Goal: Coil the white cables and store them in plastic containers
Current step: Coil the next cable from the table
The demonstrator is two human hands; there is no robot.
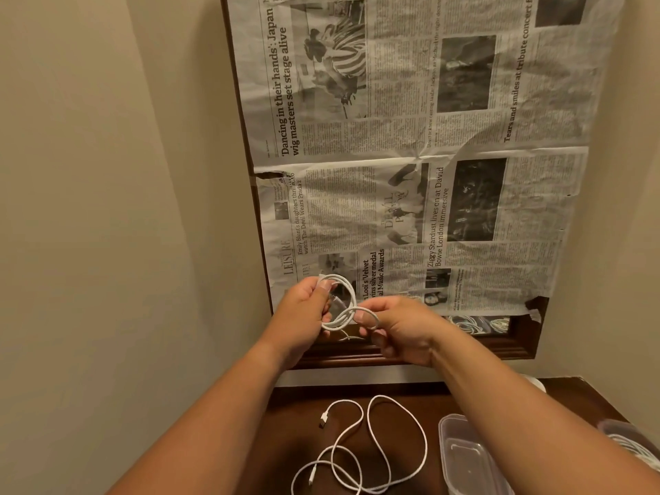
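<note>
- Newspaper [410, 155] is hanging over a dark wooden frame [410, 353] on the wall and covering nearly all of it. Under its torn lower edge a bare strip is showing pale loops; they are too blurred for me to say what they are.
- The table [303, 398] is carrying the rest of the work, but the view is cutting off its near and right sides.
- A clear plastic container [460, 455] is sitting open at the right, near at hand, probably waiting for a coil. Something flat is lying inside it, a lid or a second tub; I cannot tell which.
- Another container [621, 434] is peeking out past my right forearm, with white cord showing in it, mostly hidden.
- A loose white cable [375, 448] is sprawling on the table, not yet coiled, with one plug pointing left.
- My left hand [303, 305] is pinching the gathered loops of a second cable [343, 309], raised well above the table so the turns are hanging free.
- My right hand [403, 326] is pinching a small loop beside it, apparently feeding the last length round. Its lower fingers are curled under. I am not seeing where the cable's free end is going.
</note>
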